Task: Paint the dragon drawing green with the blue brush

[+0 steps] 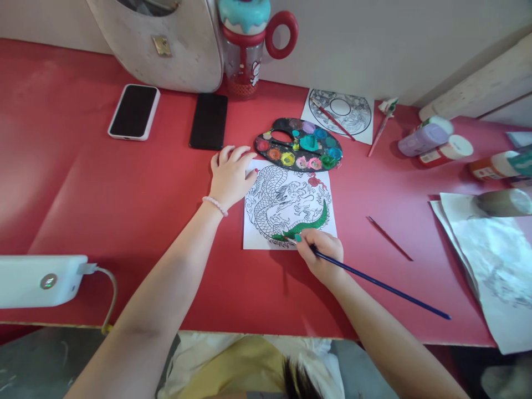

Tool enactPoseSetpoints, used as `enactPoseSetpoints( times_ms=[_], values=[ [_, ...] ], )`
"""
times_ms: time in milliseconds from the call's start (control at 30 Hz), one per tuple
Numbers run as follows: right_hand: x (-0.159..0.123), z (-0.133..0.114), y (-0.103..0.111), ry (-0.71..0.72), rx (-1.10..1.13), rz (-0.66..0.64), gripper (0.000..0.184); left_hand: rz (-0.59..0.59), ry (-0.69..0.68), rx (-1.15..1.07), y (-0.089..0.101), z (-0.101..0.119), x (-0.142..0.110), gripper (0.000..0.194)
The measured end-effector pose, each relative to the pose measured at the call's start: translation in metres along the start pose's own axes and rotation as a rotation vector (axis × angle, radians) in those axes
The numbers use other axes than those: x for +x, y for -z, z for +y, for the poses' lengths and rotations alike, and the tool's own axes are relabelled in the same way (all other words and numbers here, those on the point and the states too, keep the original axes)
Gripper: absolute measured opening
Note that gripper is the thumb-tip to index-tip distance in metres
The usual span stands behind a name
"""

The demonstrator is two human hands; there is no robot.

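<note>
A long dark blue paintbrush [382,285] is pinched in my right hand [322,252], its tip down at the lower edge of a round dragon drawing [270,208] on white paper. Part of the dragon's body is painted green, and a small patch at the upper right is red. My left hand [231,176] lies with fingers spread on the table and the paper's upper left edge, holding nothing. A pink bead bracelet circles that wrist. Just beyond the paper sits a black palette [301,144] with blobs of many paint colours.
Behind are a phone in a pale case [133,112], a black phone [209,121], a handbag [166,50] and a cup with a red handle [245,55]. Rightward lie a thin brush [389,238], several paint bottles [426,136] and paper sheets [494,266]. A white power bank [33,281] rests at left.
</note>
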State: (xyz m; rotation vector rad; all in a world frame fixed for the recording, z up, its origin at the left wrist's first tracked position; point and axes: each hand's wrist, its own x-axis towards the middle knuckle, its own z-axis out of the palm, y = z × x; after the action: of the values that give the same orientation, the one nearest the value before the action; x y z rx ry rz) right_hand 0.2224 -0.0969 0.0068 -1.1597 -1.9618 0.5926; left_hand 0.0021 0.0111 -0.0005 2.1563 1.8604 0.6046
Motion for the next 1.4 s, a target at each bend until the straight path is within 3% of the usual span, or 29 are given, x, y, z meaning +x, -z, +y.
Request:
enactPoseSetpoints(
  times_ms=[1400],
  values=[
    [0.001,-0.0017,0.0009,-0.021,-0.016,-0.018,0.04,0.006,-0.006,0.006,0.0004,0.0002,-0.0002,0.035]
  ],
)
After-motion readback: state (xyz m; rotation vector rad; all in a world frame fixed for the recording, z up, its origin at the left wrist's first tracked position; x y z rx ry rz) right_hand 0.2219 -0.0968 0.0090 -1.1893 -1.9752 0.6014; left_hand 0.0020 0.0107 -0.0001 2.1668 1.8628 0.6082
